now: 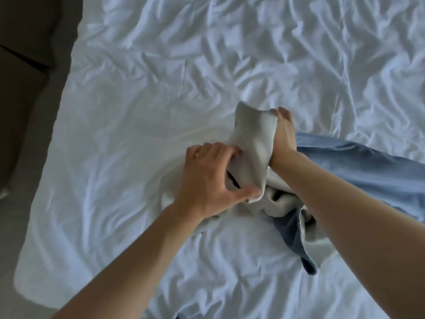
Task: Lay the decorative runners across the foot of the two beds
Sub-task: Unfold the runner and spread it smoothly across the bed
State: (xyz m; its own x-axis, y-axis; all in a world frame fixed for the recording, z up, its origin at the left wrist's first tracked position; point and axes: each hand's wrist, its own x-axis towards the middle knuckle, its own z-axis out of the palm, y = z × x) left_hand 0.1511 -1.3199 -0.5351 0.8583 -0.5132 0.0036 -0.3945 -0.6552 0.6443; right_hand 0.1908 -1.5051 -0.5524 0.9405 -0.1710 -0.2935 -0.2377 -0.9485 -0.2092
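Barely begun: runner [253,143] bunched at centre frame on white bed [138,88], blue side trailing right, pinched by left hand [207,178], gripped by right hand [284,132], none spread yet.

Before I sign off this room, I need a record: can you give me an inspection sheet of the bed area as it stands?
Surface: white duvet, heavily wrinkled, covers the bed.
Job's things: runner, blue with a pale reverse, bunched up and not yet laid flat across the bed.
Clutter: nothing seen.
Hands: left hand grips the pale end of the runner; right hand is partly hidden behind the raised fold, fingers curled over its top edge.
Cables: nothing seen.
Surroundings: dark furniture beside the bed at left; floor dim.
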